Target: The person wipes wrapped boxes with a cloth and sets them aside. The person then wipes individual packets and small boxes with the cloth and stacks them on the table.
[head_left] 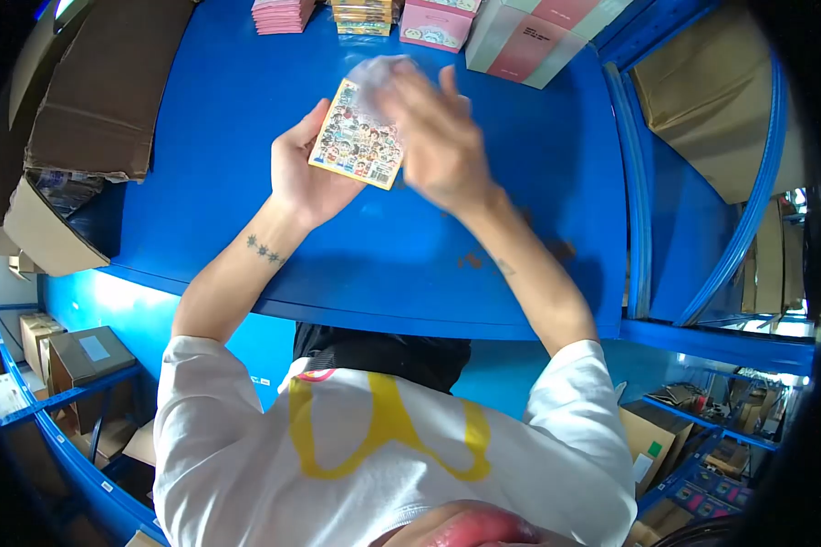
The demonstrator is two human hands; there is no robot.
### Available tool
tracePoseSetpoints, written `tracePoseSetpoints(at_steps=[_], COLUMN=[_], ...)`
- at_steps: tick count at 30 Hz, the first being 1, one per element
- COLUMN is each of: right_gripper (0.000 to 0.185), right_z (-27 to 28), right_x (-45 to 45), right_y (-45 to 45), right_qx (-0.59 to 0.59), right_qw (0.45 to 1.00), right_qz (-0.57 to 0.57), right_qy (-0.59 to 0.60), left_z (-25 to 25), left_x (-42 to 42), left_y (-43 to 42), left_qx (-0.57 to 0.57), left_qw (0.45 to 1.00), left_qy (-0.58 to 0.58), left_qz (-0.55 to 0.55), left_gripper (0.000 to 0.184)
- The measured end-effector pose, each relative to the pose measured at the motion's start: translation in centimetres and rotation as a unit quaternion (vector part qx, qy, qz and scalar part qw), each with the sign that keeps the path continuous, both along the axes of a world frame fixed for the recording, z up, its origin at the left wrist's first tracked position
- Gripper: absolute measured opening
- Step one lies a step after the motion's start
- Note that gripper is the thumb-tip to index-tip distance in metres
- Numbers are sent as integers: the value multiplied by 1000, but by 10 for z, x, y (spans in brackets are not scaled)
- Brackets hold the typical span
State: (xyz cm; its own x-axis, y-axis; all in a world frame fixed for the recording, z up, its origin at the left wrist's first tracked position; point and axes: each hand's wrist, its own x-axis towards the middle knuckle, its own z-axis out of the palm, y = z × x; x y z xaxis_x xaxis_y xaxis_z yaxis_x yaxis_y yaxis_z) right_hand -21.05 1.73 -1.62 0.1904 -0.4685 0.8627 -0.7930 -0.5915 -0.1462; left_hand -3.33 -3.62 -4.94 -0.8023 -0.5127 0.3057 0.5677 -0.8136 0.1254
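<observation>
Blue shelving flanks what may be floor.

right hand: blurred, its fingertips smeared into the pale wad
pale wad: too blurred to tell cloth from plastic
left hand: most fingers hidden under the square packet
square packet: printed figures too small to tell apart, upper part covered
pink packets: cut off by the top edge
gift box: top cut off, lettering too small to read
</observation>
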Motion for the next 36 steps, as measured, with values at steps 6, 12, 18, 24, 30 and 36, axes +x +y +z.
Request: tracePoseSetpoints(at_steps=[6,12,18,24,30,36], right_gripper=[31,31,32,36,46,43], right_z=[0,5,12,30,-8,-15], right_x=[-37,-29,-25,-15,27,21], right_y=[-7,-3,-1,17,14,11], right_qx=[234,203,212,236,101,110], right_qw=[873,862,860,904,993,988], right_qz=[31,73,102,79,28,106], right_qy=[-427,-459,-452,-347,-46,-27], left_z=[39,25,24,29,31,3], left_x=[-2,8,6,5,-1,5], left_y=[11,5,6,9,17,11], left_qx=[-10,-4,-137,-8,8,-33], left_qw=[986,967,891,923,969,988], left_qy=[-150,-244,-417,-372,-235,-135], left_qz=[76,68,118,102,75,63], left_gripper=[64,66,59,54,50,49])
